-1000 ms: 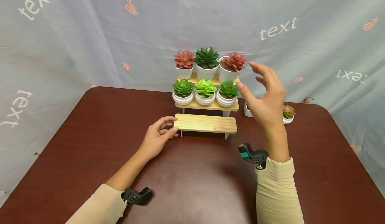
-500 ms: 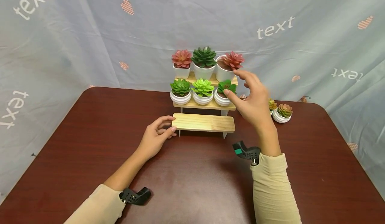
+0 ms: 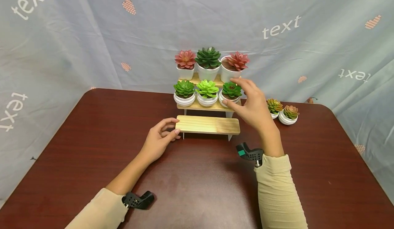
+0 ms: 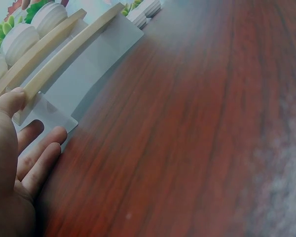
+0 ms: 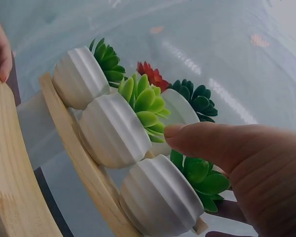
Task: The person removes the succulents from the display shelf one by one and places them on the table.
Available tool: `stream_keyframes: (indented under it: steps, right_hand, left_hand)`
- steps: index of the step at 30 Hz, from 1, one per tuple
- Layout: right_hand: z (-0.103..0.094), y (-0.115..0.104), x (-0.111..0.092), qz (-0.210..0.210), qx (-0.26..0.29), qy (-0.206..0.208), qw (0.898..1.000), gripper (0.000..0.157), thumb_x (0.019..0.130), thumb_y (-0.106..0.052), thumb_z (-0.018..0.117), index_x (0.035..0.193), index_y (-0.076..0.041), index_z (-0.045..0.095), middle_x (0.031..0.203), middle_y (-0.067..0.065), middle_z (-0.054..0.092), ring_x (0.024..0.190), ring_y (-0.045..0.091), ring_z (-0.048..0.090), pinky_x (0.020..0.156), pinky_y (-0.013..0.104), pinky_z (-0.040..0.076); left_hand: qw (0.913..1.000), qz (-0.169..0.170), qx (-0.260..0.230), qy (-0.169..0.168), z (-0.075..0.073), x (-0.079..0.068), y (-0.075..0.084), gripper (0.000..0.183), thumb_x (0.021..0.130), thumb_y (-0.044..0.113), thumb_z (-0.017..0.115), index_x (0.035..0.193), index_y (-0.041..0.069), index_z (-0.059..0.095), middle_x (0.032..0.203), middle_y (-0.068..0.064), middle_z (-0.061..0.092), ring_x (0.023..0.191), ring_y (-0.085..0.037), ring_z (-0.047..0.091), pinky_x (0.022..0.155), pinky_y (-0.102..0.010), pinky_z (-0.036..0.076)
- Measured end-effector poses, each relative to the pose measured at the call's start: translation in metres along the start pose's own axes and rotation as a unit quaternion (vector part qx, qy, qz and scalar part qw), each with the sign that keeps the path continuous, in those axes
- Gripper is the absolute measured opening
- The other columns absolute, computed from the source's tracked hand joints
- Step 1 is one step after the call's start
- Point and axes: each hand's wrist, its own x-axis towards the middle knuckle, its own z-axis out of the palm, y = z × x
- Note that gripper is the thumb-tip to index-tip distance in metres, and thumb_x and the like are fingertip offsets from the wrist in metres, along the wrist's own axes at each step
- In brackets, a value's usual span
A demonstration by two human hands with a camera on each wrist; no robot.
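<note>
A three-tier wooden plant stand (image 3: 208, 125) stands at the table's back, its lowest tier bare. My left hand (image 3: 158, 140) holds the left end of that tier, thumb at the front corner; in the left wrist view its other fingers (image 4: 42, 165) lie beside the clear leg. My right hand (image 3: 253, 106) is spread around the right-hand green potted succulent (image 3: 231, 90) on the middle tier. In the right wrist view the thumb (image 5: 202, 140) passes above the white ribbed pot (image 5: 160, 200); the other fingers are mostly hidden behind the plant.
A light green succulent (image 3: 207, 89) and a green one (image 3: 184, 89) share the middle tier. Two red succulents (image 3: 185, 59) and a dark green one (image 3: 208, 58) fill the top. More small potted succulents (image 3: 288, 114) stand on the table, right. A grey curtain (image 3: 154, 27) hangs behind.
My right hand has moved left and down from beside the stand to the right-hand green succulent, uncovering the small pots on the right. My left hand stays at the lowest tier.
</note>
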Motion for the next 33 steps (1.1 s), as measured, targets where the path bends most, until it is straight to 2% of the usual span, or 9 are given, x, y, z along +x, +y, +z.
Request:
stream_keyframes:
  steps: [4,6,10,12,14,24,31,33]
  right_hand:
    - [0.002,0.001,0.0,0.004,-0.002,-0.001,1.0,0.063,0.082,-0.024,0.086,0.138,-0.014,0.061,0.142,0.013,0.057,0.134,0.03,0.054,0.106,0.05,0.046]
    - [0.002,0.001,0.0,0.008,-0.004,-0.002,1.0,0.063,0.081,-0.024,0.087,0.138,-0.014,0.061,0.141,0.014,0.057,0.13,0.031,0.056,0.1,0.048,0.048]
    - [0.004,0.003,-0.001,0.018,-0.011,-0.009,1.0,0.063,0.081,-0.024,0.087,0.138,-0.016,0.061,0.135,0.014,0.056,0.107,0.029,0.059,0.08,0.038,0.047]
    - [0.006,0.004,0.0,0.023,-0.015,-0.012,1.0,0.062,0.081,-0.025,0.087,0.138,-0.017,0.061,0.132,0.014,0.055,0.095,0.027,0.056,0.075,0.034,0.045]
    - [0.007,0.004,0.0,0.027,-0.016,-0.011,0.999,0.061,0.081,-0.026,0.087,0.136,-0.018,0.062,0.131,0.014,0.054,0.092,0.026,0.055,0.074,0.033,0.044]
    - [0.011,0.002,-0.001,0.051,-0.01,0.001,0.999,0.055,0.08,-0.028,0.088,0.129,-0.017,0.066,0.132,0.016,0.051,0.1,0.03,0.056,0.078,0.037,0.043]
    - [0.014,0.002,0.0,0.059,0.001,0.011,0.998,0.053,0.077,-0.027,0.09,0.123,-0.015,0.066,0.131,0.016,0.054,0.121,0.035,0.056,0.098,0.05,0.047]
    - [0.014,0.002,0.0,0.056,0.005,0.006,0.998,0.052,0.078,-0.026,0.089,0.123,-0.014,0.066,0.129,0.015,0.058,0.121,0.033,0.058,0.102,0.05,0.047]
  left_hand:
    - [1.0,0.0,0.0,0.0,0.0,0.0,0.0,0.035,0.101,0.021,0.065,0.135,0.015,0.058,0.12,-0.017,0.069,0.087,-0.019,0.076,0.077,-0.026,0.06]
    - [1.0,0.001,-0.001,0.0,0.0,0.0,0.0,0.035,0.101,0.02,0.065,0.135,0.015,0.058,0.12,-0.017,0.069,0.087,-0.018,0.076,0.077,-0.026,0.061]
    - [1.0,0.003,-0.001,0.0,0.0,0.0,-0.001,0.035,0.101,0.02,0.065,0.135,0.014,0.058,0.12,-0.018,0.069,0.087,-0.017,0.076,0.077,-0.026,0.061]
    - [1.0,0.003,-0.001,-0.001,0.0,0.001,-0.001,0.035,0.101,0.02,0.065,0.135,0.014,0.058,0.12,-0.018,0.069,0.087,-0.017,0.076,0.077,-0.026,0.061]
    - [1.0,0.003,-0.002,0.0,0.0,0.001,-0.001,0.035,0.101,0.02,0.065,0.135,0.014,0.058,0.12,-0.018,0.069,0.087,-0.016,0.076,0.077,-0.026,0.061]
    - [1.0,0.0,-0.004,-0.001,0.001,0.001,-0.001,0.036,0.101,0.02,0.065,0.135,0.014,0.057,0.121,-0.018,0.069,0.087,-0.017,0.076,0.077,-0.026,0.061]
    - [1.0,0.001,-0.003,-0.001,0.0,0.001,-0.001,0.036,0.101,0.02,0.065,0.135,0.014,0.057,0.121,-0.018,0.069,0.087,-0.017,0.076,0.077,-0.026,0.061]
    - [1.0,0.0,-0.004,-0.002,0.0,0.001,-0.001,0.035,0.101,0.02,0.065,0.135,0.014,0.057,0.121,-0.018,0.069,0.087,-0.017,0.076,0.077,-0.026,0.061]
